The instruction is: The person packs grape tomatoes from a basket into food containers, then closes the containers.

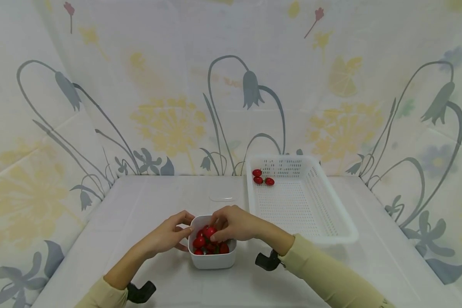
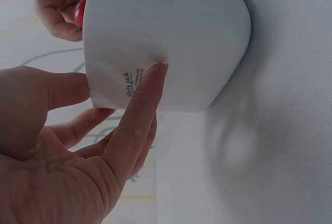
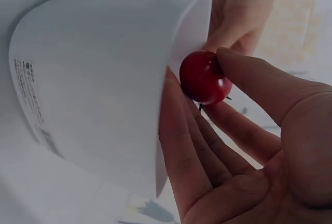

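A white square container (image 1: pixel 213 262) stands near the front of the table, with several red cherry tomatoes (image 1: pixel 199 242) inside. My left hand (image 1: pixel 164 237) holds its left side. In the left wrist view, the thumb passes over the rim while the other fingers (image 2: pixel 136 123) lie against the outer wall. My right hand (image 1: pixel 235 223) reaches over the container from the right. Between its thumb and fingers it pinches a cherry tomato (image 3: pixel 205 77), right at the rim in the right wrist view; a bit of green stem shows on that tomato.
To the right and farther back is a white perforated basket (image 1: pixel 336 197). Three cherry tomatoes (image 1: pixel 269 182) lie in its far left corner. Behind the container, a clear flat lid-like piece (image 1: pixel 222 198) lies on the white cloth. A floral-printed curtain (image 1: pixel 169 85) rises around the table.
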Motion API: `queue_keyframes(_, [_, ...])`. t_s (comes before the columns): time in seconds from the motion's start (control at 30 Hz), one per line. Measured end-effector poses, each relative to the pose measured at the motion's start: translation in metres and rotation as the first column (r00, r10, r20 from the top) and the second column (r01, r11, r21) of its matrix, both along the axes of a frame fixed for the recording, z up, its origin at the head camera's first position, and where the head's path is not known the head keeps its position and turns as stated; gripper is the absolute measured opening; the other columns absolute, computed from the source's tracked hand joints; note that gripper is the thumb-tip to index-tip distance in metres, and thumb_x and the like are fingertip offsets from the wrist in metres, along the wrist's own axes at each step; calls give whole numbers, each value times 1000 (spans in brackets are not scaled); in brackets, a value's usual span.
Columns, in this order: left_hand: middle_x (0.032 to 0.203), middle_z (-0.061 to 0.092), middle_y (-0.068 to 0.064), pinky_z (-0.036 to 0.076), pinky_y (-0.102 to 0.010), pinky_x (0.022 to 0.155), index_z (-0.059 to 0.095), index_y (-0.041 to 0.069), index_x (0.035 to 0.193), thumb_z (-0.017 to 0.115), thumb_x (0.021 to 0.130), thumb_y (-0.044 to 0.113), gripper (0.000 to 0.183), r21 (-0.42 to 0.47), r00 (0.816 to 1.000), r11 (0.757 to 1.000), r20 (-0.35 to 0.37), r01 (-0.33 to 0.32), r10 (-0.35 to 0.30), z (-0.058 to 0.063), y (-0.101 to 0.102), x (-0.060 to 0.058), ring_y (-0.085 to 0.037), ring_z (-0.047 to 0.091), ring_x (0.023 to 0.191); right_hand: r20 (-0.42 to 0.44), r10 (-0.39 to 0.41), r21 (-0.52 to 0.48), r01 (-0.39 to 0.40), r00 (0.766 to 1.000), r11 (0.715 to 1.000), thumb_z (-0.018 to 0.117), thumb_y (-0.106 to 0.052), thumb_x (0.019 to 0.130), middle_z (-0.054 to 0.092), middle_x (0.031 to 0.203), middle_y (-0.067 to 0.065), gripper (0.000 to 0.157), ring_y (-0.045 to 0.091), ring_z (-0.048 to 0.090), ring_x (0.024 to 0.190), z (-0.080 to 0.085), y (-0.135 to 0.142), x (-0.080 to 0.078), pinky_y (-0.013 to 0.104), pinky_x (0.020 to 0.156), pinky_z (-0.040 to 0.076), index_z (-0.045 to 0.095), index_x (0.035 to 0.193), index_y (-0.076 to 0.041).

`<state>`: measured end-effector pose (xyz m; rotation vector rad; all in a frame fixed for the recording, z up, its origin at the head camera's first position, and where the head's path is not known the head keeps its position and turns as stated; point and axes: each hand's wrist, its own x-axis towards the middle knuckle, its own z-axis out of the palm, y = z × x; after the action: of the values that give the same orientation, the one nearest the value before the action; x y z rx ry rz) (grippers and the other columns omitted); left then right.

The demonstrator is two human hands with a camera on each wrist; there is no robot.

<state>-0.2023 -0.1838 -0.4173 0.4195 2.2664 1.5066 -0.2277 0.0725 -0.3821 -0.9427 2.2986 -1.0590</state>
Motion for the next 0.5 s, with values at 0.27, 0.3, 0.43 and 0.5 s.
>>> queue_keyframes(0.27, [133,53,-24,65,-44,72,53,4,129,56,105,11,25,-1,1000,1000,-3,6,-6,0,0,1,-39,63,115,-82,48,54,-44,995,998,79,-13,90,73,90,-3,22,3,62,76,-14,-18,5,17,69,56,72,110,-6])
queue_keyframes(0.3, [133,53,-24,65,-44,72,53,4,129,56,105,11,25,-2,1000,1000,-4,6,-6,0,0,1,-39,63,115,-99,54,62,-48,994,997,79,-12,90,72,89,-3,23,3,61,75,-14,-19,6,17,68,55,71,110,-5])
queue_keyframes(0.43, [134,54,-24,65,-44,72,53,4,128,55,105,11,24,0,1000,1000,-6,4,-4,0,0,0,-40,62,116,-179,60,112,-41,982,993,81,-13,89,69,87,-6,24,2,58,76,-17,-24,8,16,69,52,71,110,-7])
queue_keyframes(0.5, [134,53,-24,65,-45,72,53,4,128,55,105,10,24,3,1000,1000,-4,3,-3,1,0,0,-40,62,116,-216,58,144,-27,975,989,82,-15,88,67,84,-8,22,3,56,76,-19,-26,8,16,68,51,72,107,-9])
